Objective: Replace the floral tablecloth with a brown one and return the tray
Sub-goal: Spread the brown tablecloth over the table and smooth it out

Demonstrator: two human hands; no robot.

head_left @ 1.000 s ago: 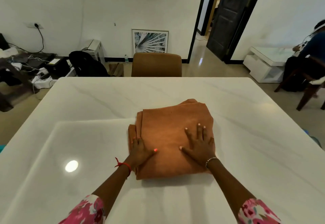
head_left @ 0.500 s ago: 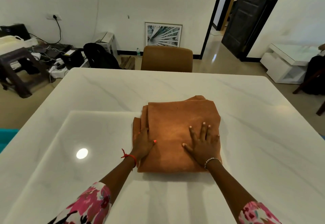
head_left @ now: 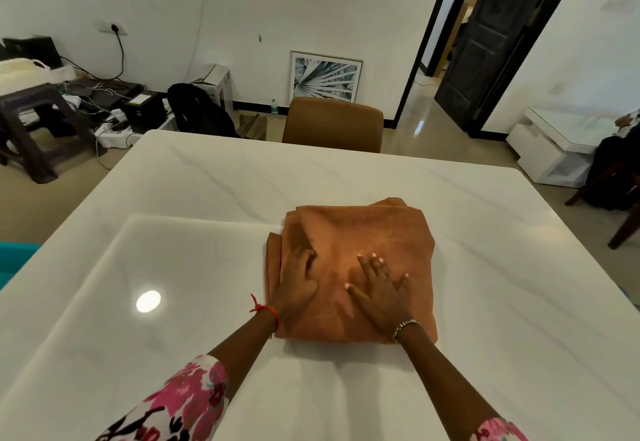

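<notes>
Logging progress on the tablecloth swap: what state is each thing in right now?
Brown fabric tablecloth: folded, lying on white marble table.
Left hand: on its left edge, fingertips unclear.
Right hand: flat, fingers spread, on cloth.
Black panelled door: open.

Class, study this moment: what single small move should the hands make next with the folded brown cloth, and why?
Probably lift the top fold open with the left hand: the brown tablecloth lies folded, not spread, on the white table, with the right hand flat on it and the left at a fold's edge.
</notes>
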